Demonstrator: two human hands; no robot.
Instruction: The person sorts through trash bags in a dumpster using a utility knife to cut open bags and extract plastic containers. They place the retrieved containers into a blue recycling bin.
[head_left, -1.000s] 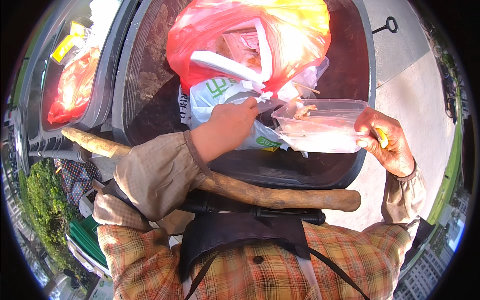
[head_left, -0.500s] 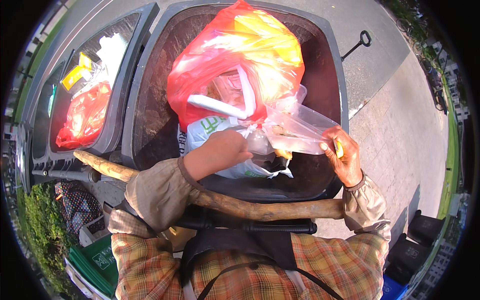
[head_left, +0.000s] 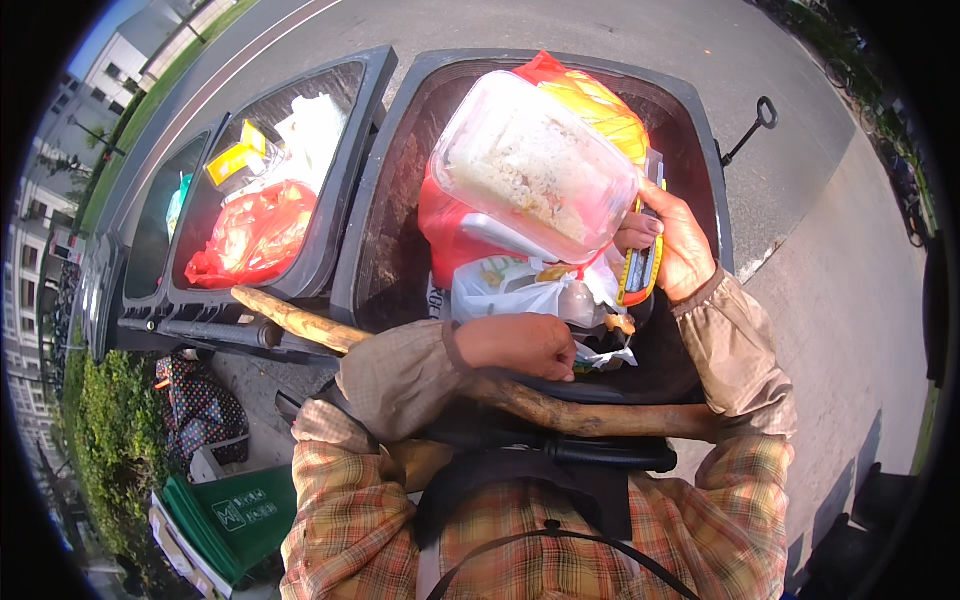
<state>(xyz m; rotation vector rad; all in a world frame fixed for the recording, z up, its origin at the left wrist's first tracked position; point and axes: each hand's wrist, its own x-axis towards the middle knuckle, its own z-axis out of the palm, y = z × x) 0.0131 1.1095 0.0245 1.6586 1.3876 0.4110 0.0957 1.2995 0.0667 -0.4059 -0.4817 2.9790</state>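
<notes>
My right hand [head_left: 672, 245] grips a clear plastic food container [head_left: 535, 165] by its near right corner. The container is tilted and has white, rice-like food scraps in it. In the same hand is a yellow box cutter [head_left: 640, 268], pointing up along the container's edge. My left hand [head_left: 520, 345] is curled into a fist low over the bin's near side, beside a white plastic bag [head_left: 490, 298]; whatever its fingers hold is hidden. Behind the container a red plastic bag [head_left: 448, 232] bulges up in the open grey bin [head_left: 385, 235].
A wooden stick [head_left: 590, 417] lies across the bin's near side, under my forearms. To the left stands another open bin [head_left: 345, 150] with a red bag [head_left: 255, 235] and a yellow box [head_left: 237, 158]. A green bin [head_left: 240, 520] and a dotted bag [head_left: 200, 405] are at lower left.
My right hand has lifted and turned the food container, which now covers part of the red bag. My left hand has come down toward the bin's near rim. The head view has shifted.
</notes>
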